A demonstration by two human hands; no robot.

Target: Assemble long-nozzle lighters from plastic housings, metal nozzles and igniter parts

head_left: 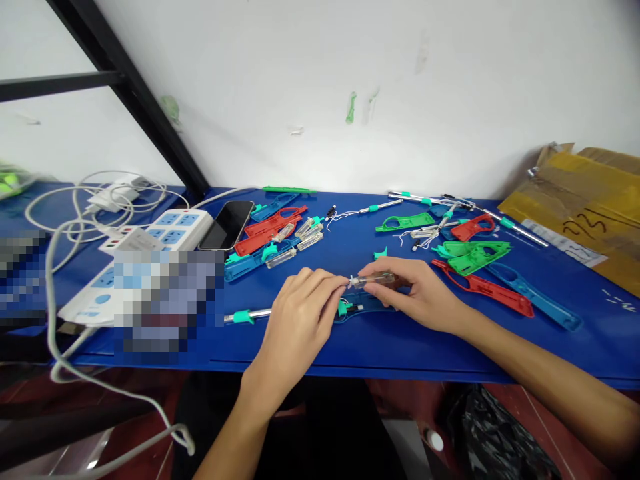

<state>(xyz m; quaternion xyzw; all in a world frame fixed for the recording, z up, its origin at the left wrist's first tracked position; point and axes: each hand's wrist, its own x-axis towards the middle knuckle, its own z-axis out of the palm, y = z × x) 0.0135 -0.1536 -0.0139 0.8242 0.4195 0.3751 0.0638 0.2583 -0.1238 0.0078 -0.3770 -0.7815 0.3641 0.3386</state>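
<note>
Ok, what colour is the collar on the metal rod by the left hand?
The collar is teal green, and it shows best in the head view.

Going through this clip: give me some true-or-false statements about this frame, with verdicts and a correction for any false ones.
1. The left hand and right hand both pinch a small clear tube. True.
2. The right hand holds a metal rod. False: it lies on the blue tabletop, left of the left hand.
3. A red plastic frame lies right of the right hand. True.
4. Brown cardboard sits at the table's left end. False: it is at the right end.
5. A dark-screened smartphone lies on the table. True.
</note>
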